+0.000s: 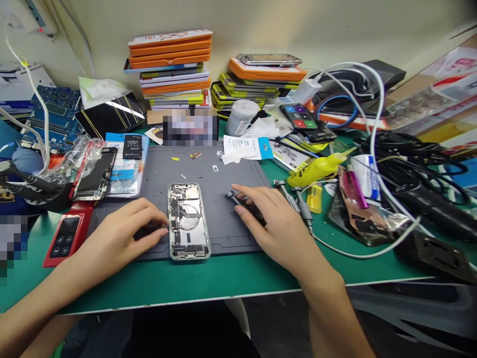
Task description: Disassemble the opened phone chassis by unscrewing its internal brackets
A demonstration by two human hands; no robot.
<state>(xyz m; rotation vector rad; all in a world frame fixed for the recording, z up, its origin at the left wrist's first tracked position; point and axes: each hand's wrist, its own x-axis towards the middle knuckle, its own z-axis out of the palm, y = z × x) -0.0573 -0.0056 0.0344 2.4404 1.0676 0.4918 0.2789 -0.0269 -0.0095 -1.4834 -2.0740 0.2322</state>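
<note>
An opened phone housing point(197, 233) lies upright-facing on the grey work mat point(231, 233), its round coil and inner boards exposed. Beside its left edge rests my left hand point(128, 226), fingers loosely curved with a gap to the thumb; the fingertips are at the frame's side, and I cannot tell whether they touch it. To the right, my right hand point(272, 219) is closed around a dark screwdriver point(231, 195), whose capped end pokes out past the fingers. Small parts lie above the housing, among them a SIM tray point(214, 168).
A detached phone screen point(95, 174) and battery point(132, 147) lie at left, above a red device point(69, 236). Grey screwdrivers point(303, 209), a yellow bottle point(316, 168) and white cable point(346, 256) crowd the right. Stacked orange boxes point(171, 49) stand behind.
</note>
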